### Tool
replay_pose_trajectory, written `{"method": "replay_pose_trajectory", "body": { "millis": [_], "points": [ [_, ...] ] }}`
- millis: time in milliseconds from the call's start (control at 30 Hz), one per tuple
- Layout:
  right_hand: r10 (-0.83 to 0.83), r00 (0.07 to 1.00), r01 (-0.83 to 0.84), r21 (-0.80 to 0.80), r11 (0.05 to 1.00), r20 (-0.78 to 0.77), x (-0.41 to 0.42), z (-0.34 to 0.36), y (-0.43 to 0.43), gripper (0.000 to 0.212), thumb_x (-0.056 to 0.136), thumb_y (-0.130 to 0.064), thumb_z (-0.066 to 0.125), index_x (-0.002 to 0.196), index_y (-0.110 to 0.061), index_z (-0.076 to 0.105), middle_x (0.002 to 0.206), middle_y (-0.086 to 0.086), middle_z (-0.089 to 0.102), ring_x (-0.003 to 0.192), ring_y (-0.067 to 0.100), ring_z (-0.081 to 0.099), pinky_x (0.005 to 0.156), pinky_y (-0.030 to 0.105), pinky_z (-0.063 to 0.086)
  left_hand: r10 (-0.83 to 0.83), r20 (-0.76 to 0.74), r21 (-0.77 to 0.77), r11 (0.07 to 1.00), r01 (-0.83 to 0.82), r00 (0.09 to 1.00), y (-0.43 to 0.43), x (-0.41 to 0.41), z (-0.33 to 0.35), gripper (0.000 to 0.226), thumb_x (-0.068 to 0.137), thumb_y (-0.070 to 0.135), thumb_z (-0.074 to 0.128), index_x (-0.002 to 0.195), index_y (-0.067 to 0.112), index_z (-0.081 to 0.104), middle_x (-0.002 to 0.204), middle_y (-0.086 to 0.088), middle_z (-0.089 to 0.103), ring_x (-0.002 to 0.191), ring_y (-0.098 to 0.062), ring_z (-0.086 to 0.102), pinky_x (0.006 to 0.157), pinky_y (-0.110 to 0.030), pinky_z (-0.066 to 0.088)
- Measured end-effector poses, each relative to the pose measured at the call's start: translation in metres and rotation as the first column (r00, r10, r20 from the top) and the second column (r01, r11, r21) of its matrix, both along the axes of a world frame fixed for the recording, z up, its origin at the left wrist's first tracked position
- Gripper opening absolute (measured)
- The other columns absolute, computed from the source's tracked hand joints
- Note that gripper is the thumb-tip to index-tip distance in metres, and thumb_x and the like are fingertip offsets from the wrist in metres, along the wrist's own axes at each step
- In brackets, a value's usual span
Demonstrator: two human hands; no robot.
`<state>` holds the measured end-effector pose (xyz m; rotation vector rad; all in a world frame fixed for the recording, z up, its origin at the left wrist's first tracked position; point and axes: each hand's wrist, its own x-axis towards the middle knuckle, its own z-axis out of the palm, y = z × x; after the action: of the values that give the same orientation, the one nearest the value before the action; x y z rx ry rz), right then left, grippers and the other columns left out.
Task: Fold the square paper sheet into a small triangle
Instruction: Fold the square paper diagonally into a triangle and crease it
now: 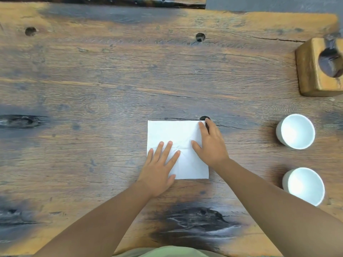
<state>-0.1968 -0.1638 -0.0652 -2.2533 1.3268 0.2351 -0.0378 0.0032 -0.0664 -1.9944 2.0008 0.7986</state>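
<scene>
Left hand (161,164) spread wide and flat, palm down, pressing the near-left part of the white square paper sheet (176,135). Right hand (210,145) also open, fingers reaching along the sheet's right edge to its far-right corner, thumb resting on the paper. Sheet lying flat and unfolded, faintly creased, near the middle of a weathered wooden table (111,80) with dark stains and knot holes. Broad bare wood to the left and beyond. Well apart on the right: two white cups (295,131), and a wooden block (313,71) farther back. Both forearms bare, angling inward from the near edge.
</scene>
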Motion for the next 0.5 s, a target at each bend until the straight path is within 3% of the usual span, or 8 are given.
{"method": "replay_pose_trajectory", "body": {
  "millis": [133, 233, 367, 433, 500],
  "points": [
    [-0.191, 0.976, 0.195, -0.037, 0.980, 0.105, 0.005, 0.004, -0.020, 0.053, 0.088, -0.023, 0.060, 0.138, -0.009, 0.046, 0.137, 0.013, 0.043, 0.129, 0.031, 0.040, 0.103, 0.042, 0.039, -0.005, 0.009, 0.012, 1.000, 0.005, 1.000, 0.000, 0.000, 0.001, 0.075, 0.098, 0.052, 0.030, 0.154, 0.030, -0.015, 0.159, -0.008, -0.033, 0.145, -0.034, -0.029, 0.120, -0.057, 0.000],
    [-0.372, 0.926, 0.363, 0.112, 0.925, 0.067, 0.009, 0.005, -0.043, 0.036, 0.088, -0.018, 0.056, 0.124, -0.013, 0.058, 0.114, 0.011, 0.062, 0.103, 0.030, 0.058, 0.082, 0.036, 0.047, -0.007, 0.018, 0.018, 1.000, 0.006, 1.000, 0.001, 0.000, 0.001, 0.074, 0.098, 0.053, 0.029, 0.154, 0.030, -0.015, 0.159, -0.008, -0.033, 0.145, -0.034, -0.029, 0.120, -0.057, 0.000],
    [-0.516, 0.857, 0.477, 0.349, 0.806, 0.021, 0.013, 0.004, -0.067, 0.017, 0.087, -0.019, 0.060, 0.103, -0.015, 0.066, 0.077, 0.006, 0.070, 0.072, 0.026, 0.066, 0.076, 0.039, 0.057, -0.002, 0.020, 0.028, 1.000, 0.002, 1.000, 0.001, 0.000, 0.002, 0.075, 0.099, 0.053, 0.028, 0.153, 0.030, -0.017, 0.158, -0.008, -0.034, 0.145, -0.033, -0.031, 0.120, -0.057, 0.000],
    [-0.555, 0.832, 0.483, 0.483, 0.730, 0.007, 0.017, 0.004, -0.072, 0.019, 0.087, -0.017, 0.065, 0.105, -0.014, 0.063, 0.065, 0.007, 0.069, 0.050, 0.019, 0.064, 0.063, 0.035, 0.059, 0.001, 0.012, 0.033, 0.999, -0.001, 1.000, 0.000, 0.000, 0.002, 0.075, 0.099, 0.053, 0.028, 0.153, 0.030, -0.018, 0.158, -0.007, -0.035, 0.144, -0.033, -0.031, 0.119, -0.057, 0.000],
    [-0.560, 0.828, 0.475, 0.538, 0.697, -0.005, 0.019, 0.004, -0.074, 0.020, 0.087, -0.014, 0.067, 0.107, -0.015, 0.060, 0.061, 0.007, 0.069, 0.042, 0.014, 0.062, 0.049, 0.025, 0.054, 0.005, 0.005, 0.033, 0.999, -0.005, 1.000, 0.001, 0.000, 0.002, 0.075, 0.099, 0.053, 0.028, 0.153, 0.030, -0.018, 0.158, -0.007, -0.035, 0.144, -0.033, -0.031, 0.119, -0.057, 0.000]
  ]
}}
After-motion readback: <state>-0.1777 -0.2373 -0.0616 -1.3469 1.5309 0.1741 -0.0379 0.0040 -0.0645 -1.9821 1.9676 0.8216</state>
